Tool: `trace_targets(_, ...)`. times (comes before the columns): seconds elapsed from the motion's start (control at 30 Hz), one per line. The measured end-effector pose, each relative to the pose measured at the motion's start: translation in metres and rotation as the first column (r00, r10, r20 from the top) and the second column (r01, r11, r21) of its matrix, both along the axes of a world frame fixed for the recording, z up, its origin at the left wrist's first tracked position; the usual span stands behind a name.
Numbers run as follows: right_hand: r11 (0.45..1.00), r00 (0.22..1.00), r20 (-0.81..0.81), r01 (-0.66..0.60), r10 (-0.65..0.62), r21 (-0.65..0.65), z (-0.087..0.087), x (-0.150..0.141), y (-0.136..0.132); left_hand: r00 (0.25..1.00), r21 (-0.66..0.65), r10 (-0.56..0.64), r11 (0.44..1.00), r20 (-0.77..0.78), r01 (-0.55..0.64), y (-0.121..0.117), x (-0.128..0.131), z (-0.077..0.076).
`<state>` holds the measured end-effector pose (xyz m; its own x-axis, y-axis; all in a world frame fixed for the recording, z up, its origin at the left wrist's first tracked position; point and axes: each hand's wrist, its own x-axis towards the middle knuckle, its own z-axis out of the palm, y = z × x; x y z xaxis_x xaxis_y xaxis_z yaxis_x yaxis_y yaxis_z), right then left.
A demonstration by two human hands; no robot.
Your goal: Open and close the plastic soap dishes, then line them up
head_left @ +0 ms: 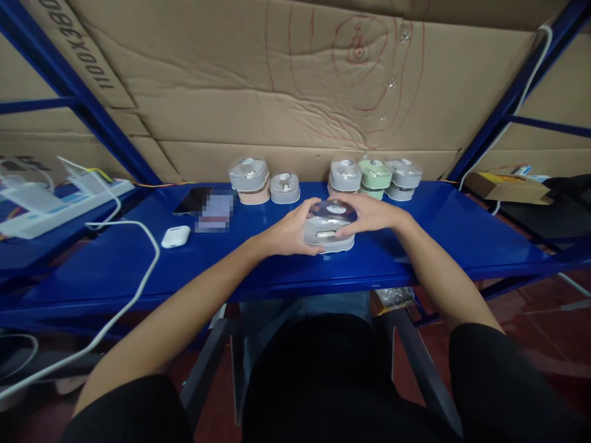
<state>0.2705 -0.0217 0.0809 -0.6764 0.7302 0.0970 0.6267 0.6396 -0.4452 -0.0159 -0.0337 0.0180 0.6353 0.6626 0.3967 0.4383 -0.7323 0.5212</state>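
A small rounded box with a clear domed lid and a pale grey base (329,240) is between my two hands, close to the front of the blue table. My left hand (290,232) is wrapped around its left side, thumb toward the back and fingers low on the base. From the right, my right hand (369,213) curves over the lid, with a fingertip near the light latch at the front. Inside the box nothing can be made out. Behind it stand similar boxes: a grey one on a peach one (249,178) and a single grey one (285,188).
More lidded boxes stand at the back right, including a green stack (374,175) and a grey stack (404,176). On the left lie a white earbud case (176,237), a dark phone (192,201) and a white cable (150,243). A cardboard wall (221,80) closes off the back.
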Motion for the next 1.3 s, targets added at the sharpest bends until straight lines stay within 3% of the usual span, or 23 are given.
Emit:
trace_targets(0.1,0.974,0.967,0.13,0.225,-0.22,-0.028,0.008,0.027,0.01,0.996,0.033,0.003,0.999,-0.09,-0.001,0.0,-0.003,0.003)
trace_targets(0.2,0.929,0.9,0.257,0.369,-0.351,-0.025,0.006,0.051,0.025,0.988,0.043,-0.013,0.999,-0.153,0.02,0.0,-0.002,0.003)
trace_targets(0.37,0.903,0.844,0.338,0.428,-0.415,0.04,-0.007,0.067,0.043,0.995,0.062,0.026,0.998,-0.099,-0.02,0.004,-0.003,0.003)
trace_targets(0.53,0.895,0.827,0.364,0.445,-0.428,0.043,-0.013,0.062,0.046,0.97,0.116,0.237,0.966,-0.048,-0.231,0.022,-0.025,0.011)
trace_targets(0.7,0.899,0.833,0.359,0.437,-0.42,0.038,-0.017,0.059,0.047,0.911,0.123,0.388,0.92,-0.139,-0.372,0.044,-0.05,0.011)
trace_targets(0.83,0.907,0.839,0.367,0.42,-0.403,0.036,-0.017,0.06,0.048,0.904,0.093,0.36,0.933,-0.228,-0.348,0.05,-0.054,0.009)
trace_targets(0.97,0.909,0.842,0.368,0.416,-0.395,0.025,-0.016,0.061,0.047,0.929,0.107,0.345,0.937,-0.134,-0.333,0.041,-0.047,0.014)
trace_targets(1.17,0.911,0.86,0.331,0.412,-0.388,-0.001,-0.016,0.065,0.048,0.996,0.113,0.086,0.99,-0.037,-0.081,0.007,-0.016,0.018)
trace_targets(1.3,0.916,0.865,0.328,0.401,-0.381,0.006,-0.017,0.064,0.048,0.996,0.056,0.016,0.998,-0.09,-0.011,-0.005,-0.001,0.009)
